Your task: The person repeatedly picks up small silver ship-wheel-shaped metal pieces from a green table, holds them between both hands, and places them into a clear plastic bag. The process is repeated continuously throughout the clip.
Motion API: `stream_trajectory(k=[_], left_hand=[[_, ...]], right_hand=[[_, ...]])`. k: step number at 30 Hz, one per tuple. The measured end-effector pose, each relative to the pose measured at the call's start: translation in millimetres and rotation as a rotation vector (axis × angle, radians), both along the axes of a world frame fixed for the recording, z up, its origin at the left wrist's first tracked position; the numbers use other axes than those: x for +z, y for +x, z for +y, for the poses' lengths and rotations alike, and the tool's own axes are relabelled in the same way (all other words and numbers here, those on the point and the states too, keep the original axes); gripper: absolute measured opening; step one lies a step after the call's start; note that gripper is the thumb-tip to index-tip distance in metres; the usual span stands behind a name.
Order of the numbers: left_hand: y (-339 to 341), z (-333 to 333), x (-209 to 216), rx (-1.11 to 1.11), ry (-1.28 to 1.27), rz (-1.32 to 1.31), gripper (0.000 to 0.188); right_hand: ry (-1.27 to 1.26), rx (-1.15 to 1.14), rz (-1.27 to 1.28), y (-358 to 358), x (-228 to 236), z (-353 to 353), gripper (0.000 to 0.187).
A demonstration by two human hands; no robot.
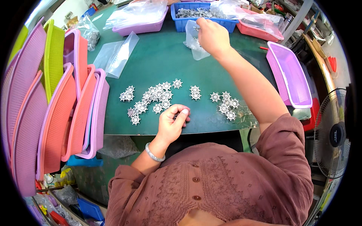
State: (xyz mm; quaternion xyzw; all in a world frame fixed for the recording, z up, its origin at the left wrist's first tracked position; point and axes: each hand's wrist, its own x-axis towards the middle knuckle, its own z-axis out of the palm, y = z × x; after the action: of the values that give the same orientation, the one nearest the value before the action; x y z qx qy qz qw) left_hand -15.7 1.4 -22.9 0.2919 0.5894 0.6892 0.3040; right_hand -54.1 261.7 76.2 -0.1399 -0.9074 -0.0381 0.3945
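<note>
Green desk (162, 56), head view: left hand (172, 123) nearest the metal charms (154, 95).
Main charm cluster lies ahead and left of the left hand, its long axis running diagonally from near left to far right; the right hand (213, 37) is farther off, at a limp, clear plastic bag (195, 52). Left-hand fingers are curled, right-hand fingertips bunched; whether either grips anything cannot be told. Charms are silvery, spoked wheels; baskets (54, 130) at left are perforated plastic.

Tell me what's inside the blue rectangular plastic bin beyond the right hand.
The blue bin holds heaped silver metal pieces. Clear plastic film overlaps its right end; the heap hides the bottom.
</note>
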Motion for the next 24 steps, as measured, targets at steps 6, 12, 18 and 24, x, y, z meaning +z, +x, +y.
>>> stream_trajectory(k=[6, 12, 18, 24], left_hand=[[0.0, 0.7, -0.1, -0.012, 0.000, 0.016, 0.011], [3.2, -2.3, 0.0, 0.009, -0.004, 0.002, 0.011], [2.2, -0.2, -1.6, -0.034, -0.017, 0.003, 0.011], [3.6, 0.1, -1.0, -0.047, -0.010, -0.003, 0.011]], right_hand=[[0.153, 0.020, -0.174, 5.9, 6.6, 8.4, 0.019], [-0.006, 0.394, -0.003, 39.0, -2.0, -23.4, 0.021], [-0.208, 0.571, -0.489, 83.6, -53.0, -60.3, 0.025], [-0.339, 0.587, -0.520, 89.3, -63.1, -59.6, 0.038]])
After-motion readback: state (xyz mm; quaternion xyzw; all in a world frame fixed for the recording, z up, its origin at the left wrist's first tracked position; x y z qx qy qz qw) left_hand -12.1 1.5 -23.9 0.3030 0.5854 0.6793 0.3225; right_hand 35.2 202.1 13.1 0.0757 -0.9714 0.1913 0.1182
